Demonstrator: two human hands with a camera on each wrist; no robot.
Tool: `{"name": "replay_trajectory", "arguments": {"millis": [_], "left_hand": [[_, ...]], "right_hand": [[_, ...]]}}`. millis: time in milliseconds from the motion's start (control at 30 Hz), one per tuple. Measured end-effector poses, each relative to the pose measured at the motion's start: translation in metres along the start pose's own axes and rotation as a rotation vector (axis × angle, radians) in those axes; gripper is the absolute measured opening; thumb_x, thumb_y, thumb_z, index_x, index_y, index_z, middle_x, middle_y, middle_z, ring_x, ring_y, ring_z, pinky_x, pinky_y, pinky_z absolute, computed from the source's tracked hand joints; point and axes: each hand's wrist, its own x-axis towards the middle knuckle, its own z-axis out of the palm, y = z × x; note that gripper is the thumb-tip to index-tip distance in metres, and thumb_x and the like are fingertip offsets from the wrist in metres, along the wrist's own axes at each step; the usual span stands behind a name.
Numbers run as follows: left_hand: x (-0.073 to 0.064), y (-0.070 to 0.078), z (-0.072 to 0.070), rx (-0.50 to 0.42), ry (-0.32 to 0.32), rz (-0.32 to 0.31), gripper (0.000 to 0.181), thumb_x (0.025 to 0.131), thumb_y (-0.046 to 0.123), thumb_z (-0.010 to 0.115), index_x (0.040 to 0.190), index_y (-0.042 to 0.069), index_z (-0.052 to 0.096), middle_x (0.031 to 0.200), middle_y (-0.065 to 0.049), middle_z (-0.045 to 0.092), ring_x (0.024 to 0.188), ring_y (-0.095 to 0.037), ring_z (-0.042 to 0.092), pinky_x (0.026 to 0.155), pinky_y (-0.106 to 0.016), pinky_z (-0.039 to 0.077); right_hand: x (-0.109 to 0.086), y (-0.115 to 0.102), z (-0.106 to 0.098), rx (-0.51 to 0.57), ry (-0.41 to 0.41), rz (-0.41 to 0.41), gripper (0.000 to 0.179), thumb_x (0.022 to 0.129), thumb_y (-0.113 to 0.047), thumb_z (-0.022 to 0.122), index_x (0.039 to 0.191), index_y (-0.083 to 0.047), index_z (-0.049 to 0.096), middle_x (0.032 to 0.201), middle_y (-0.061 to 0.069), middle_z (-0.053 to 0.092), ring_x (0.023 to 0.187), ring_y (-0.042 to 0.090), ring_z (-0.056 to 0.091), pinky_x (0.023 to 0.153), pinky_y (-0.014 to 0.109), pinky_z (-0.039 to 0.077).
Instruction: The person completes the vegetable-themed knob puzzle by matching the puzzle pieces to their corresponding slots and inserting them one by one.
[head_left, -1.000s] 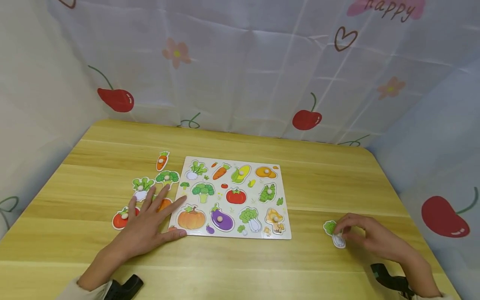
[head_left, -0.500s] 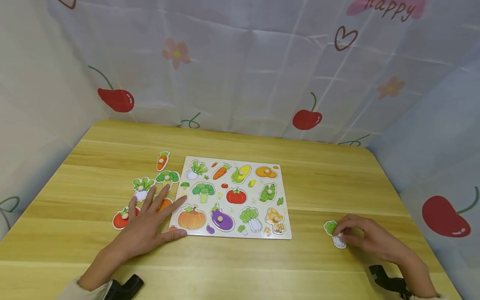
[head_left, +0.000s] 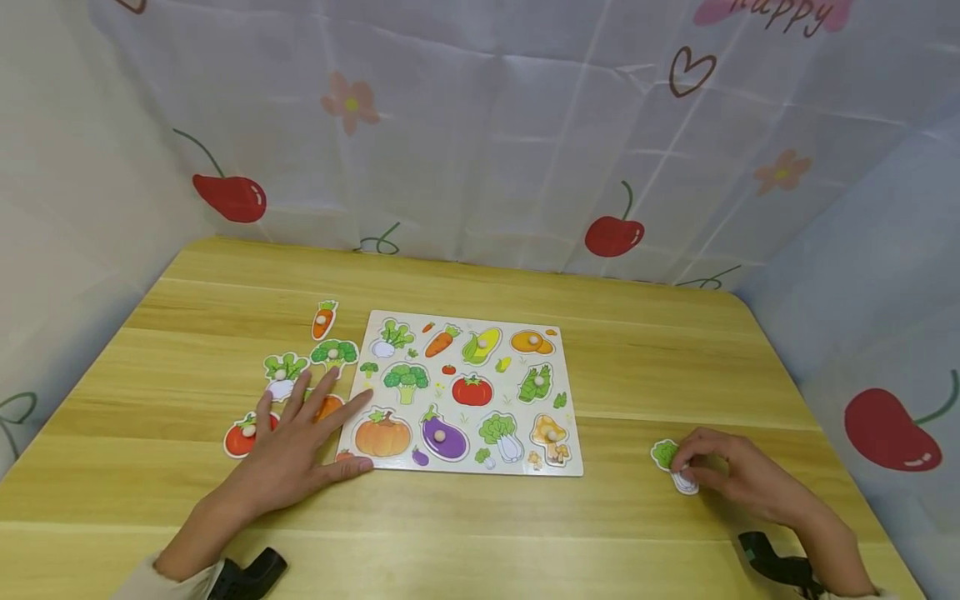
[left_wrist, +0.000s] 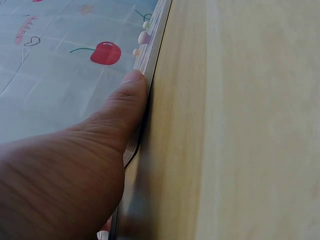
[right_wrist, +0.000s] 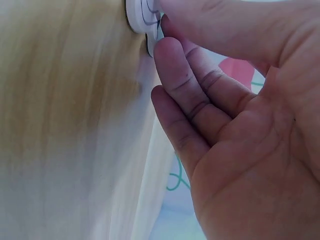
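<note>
In the head view a white vegetable puzzle board point(head_left: 450, 320) lies on the table, with corn, potato, eggplant, mushroom and asparagus-like pieces set in it. My left hand point(head_left: 296, 450) rests with fingers spread over the board's left edge, its thumb point(left_wrist: 131, 95) along the front edge. Its fingertips lie near the broccoli piece point(head_left: 345, 347), the radish piece point(head_left: 281, 389) and the tomato piece point(head_left: 238, 443); an orange pumpkin piece point(head_left: 330, 405) is partly covered. Right of the board, my right hand point(head_left: 742, 475) pinches a bok choy piece point(head_left: 663, 453) between thumb and finger. Its knob is hidden.
A carrot piece point(head_left: 324, 322) lies behind the broccoli piece. The wooden table point(head_left: 637, 350) meets a white curtain point(head_left: 480, 183) printed with cherries at its back edge. Black wrist mounts point(head_left: 255, 575) show below both hands.
My right hand and the bok choy piece have shifted very slightly to the right. The left hand keeps its place on the board. The head view has tilted a little.
</note>
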Motion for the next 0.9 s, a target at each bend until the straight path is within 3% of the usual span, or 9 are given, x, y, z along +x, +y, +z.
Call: {"name": "replay_trajectory", "arguments": {"millis": [500, 900], "left_hand": [[0.0, 0.0, 0.0, 0.003, -0.008, -0.005, 0.08, 0.086, 0.066, 0.065, 0.154, 0.036, 0.038, 0.168, -0.015, 0.014, 0.152, -0.049, 0.004, 0.109, -0.077, -0.005], [0.0, 0.002, -0.002, 0.014, 0.002, 0.0, 0.08, 0.085, 0.067, 0.066, 0.153, 0.035, 0.04, 0.167, -0.015, 0.016, 0.151, -0.051, 0.008, 0.109, -0.078, -0.004]], "right_hand": [[0.005, -0.003, -0.005, -0.121, 0.032, 0.011, 0.038, 0.082, 0.013, 0.072, 0.1, -0.02, 0.068, 0.097, -0.007, 0.066, 0.084, 0.005, 0.059, 0.071, 0.016, 0.047], [0.022, -0.013, -0.004, -0.179, 0.039, 0.004, 0.039, 0.082, 0.01, 0.074, 0.103, -0.022, 0.067, 0.098, -0.01, 0.065, 0.083, 0.004, 0.058, 0.071, 0.018, 0.048]]}}
